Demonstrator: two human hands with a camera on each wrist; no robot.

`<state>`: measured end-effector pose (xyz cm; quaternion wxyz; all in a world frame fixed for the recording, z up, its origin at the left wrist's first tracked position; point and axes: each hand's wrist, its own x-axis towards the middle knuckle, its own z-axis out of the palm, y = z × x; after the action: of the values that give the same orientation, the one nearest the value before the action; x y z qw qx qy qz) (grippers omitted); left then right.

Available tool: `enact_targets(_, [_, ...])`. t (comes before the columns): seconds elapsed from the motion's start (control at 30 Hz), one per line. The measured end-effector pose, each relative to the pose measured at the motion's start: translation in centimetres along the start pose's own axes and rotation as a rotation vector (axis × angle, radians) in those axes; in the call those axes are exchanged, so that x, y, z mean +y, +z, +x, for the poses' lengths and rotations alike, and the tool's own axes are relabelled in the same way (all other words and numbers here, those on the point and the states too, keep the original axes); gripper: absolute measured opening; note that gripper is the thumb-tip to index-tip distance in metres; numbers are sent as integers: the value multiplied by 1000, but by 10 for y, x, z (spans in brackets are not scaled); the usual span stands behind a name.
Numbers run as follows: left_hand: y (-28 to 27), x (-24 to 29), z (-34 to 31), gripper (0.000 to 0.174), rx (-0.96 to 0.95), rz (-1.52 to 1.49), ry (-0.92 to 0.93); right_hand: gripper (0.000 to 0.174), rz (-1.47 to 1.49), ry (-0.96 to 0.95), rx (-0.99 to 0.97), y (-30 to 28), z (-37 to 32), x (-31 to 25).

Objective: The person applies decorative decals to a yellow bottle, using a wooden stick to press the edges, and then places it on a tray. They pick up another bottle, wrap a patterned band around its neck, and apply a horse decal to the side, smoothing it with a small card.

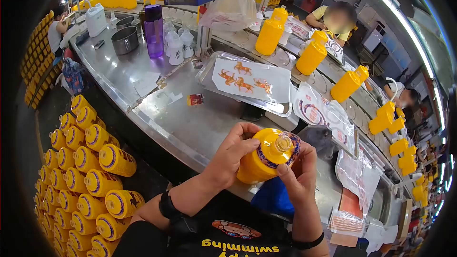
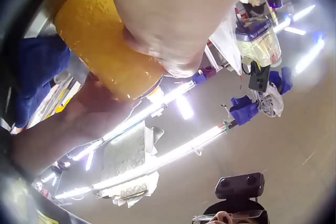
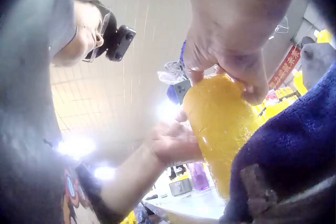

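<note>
A yellow bottle with a clear neck and a dark patterned ring round its shoulder is held between both hands, tilted with its neck up and to the right. The left hand grips its left side, thumb at the ring's edge. On the right side, the right hand holds the shoulder, its thumb on the ring's lower part. In the left wrist view the bottle's smooth side shows between the hands. The right wrist view shows the bottle body beneath the right hand; a blue cloth lies close by.
Stacked yellow bottles stand at the lower left. On the metal table are a tray with a printed sheet, a purple bottle, a metal pot and a sticker sheet. Yellow bottles line the conveyor; people sit beyond.
</note>
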<state>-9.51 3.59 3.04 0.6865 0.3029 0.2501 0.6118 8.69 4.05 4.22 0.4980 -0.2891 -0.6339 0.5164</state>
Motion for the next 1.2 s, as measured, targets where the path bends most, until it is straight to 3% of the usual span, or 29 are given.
enact_targets(0.27, [-2, -3, 1, 32, -14, -16, 8, 46, -26, -1, 6, 1, 0, -1])
enact_targets(0.37, [-3, -11, -7, 31, 95, 142, 202, 46, -7, -9, -1, 0, -1, 2])
enact_targets(0.47, [-29, -32, -23, 30, 129, 1009, 960, 46, 29, -22, -20, -2, 0, 3])
enact_targets(0.57, [-24, -31, -34, 30, 4, 1288, 1120, 47, 36, -32, -12, 0, -2, 3])
enact_targets(0.7, [-16, -34, -25, 30, 39, 994, 896, 48, 28, -55, 29, 4, -4, 10])
enact_targets(0.73, [-17, -41, -24, 33, 73, 880, 742, 48, 25, -58, 47, 5, -4, 12])
enact_targets(0.83, [-5, -53, -15, 35, 101, 614, 721, 48, 3, -88, 136, 13, -8, 19])
enact_targets(0.87, [-3, -54, -11, 37, 110, 730, 782, 48, -31, -91, 144, 13, -8, 19])
enact_targets(0.97, [-1, -56, -9, 36, 113, 624, 715, 45, -3, -24, 95, 9, -8, 7])
enact_targets(1.2, [-2, -54, -8, 38, 104, 655, 748, 34, 239, 105, 94, 2, -7, 1])
